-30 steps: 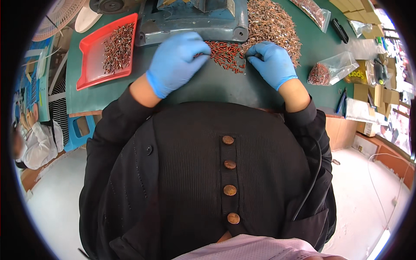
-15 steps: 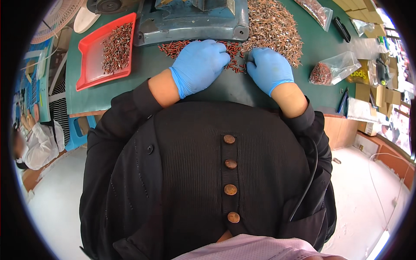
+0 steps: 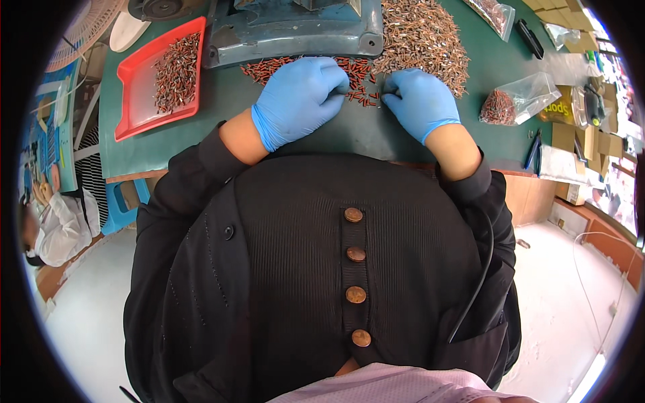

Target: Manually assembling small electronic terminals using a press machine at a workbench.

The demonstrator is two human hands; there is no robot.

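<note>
Handling small red pieces [image 3: 361,99] along the near side of the machine base [image 3: 289,50]. The left hand [image 3: 299,102], fingers bent and thumb near forefinger, covers the middle of the spread; the right hand [image 3: 424,102] is curled at the near edge of the brown heap [image 3: 426,40], thumb toward the pieces. Whether either grips a piece cannot be told. A light fingertip touch should serve best, with the pieces kept in a thin layer so that each can be seen; the right fingers are best kept from dragging the heap in among them. Room: the base bounds the far side, the heap the right. Toward the body, a strip of green table [image 3: 353,134] allows movement, though pieces swept that way might roll off. At left, table separates the hand from the red tray [image 3: 138,80].
</note>
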